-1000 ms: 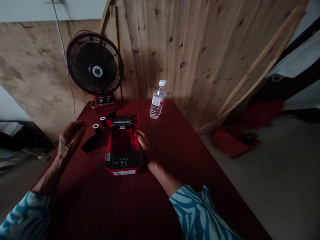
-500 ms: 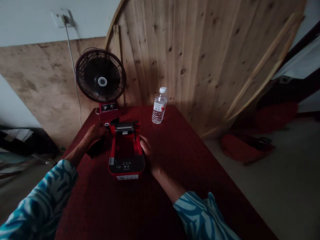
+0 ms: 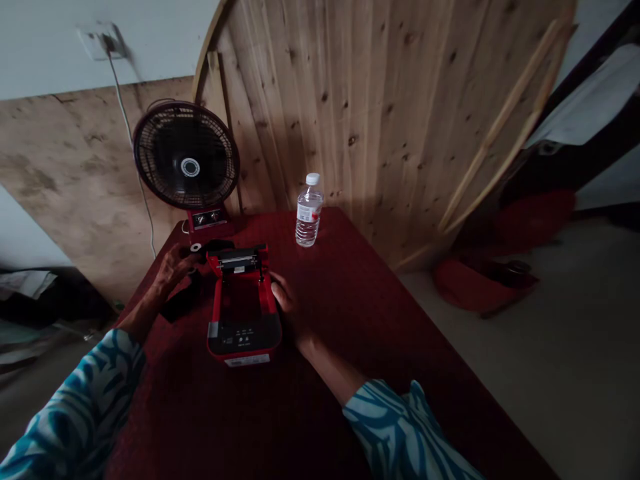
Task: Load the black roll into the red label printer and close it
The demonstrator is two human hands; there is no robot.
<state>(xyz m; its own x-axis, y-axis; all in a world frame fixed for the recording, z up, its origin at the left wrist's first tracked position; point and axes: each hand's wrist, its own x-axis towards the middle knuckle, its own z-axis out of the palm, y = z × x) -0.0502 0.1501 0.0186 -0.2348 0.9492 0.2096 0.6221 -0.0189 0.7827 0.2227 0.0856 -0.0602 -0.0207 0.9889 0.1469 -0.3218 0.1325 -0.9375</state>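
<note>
A red and black label printer [image 3: 245,337] sits on the dark red table with its top opened up, showing a roller bar at the back and a hollow bay. My right hand [image 3: 290,307] grips its right side, thumb at the upper edge and the other fingers partly hidden. To the printer's left, my left hand [image 3: 175,267] has bent fingers close to a small roll with a white end [image 3: 195,247]. What those fingers hold is too dark to make out. A black piece [image 3: 181,300] lies below that hand, beside the printer.
A dark red fan [image 3: 187,160] stands at the table's back left, its cord running to a wall socket [image 3: 103,41]. A clear water bottle [image 3: 309,213] stands at the back right. Behind rises a round wooden board [image 3: 350,100]. A red stool [image 3: 480,283] is on the floor at right.
The whole view has shifted, so most things appear further left. My left hand has moved up slightly beside the small roll and the printer's back. My right hand stays on the printer's side.
</note>
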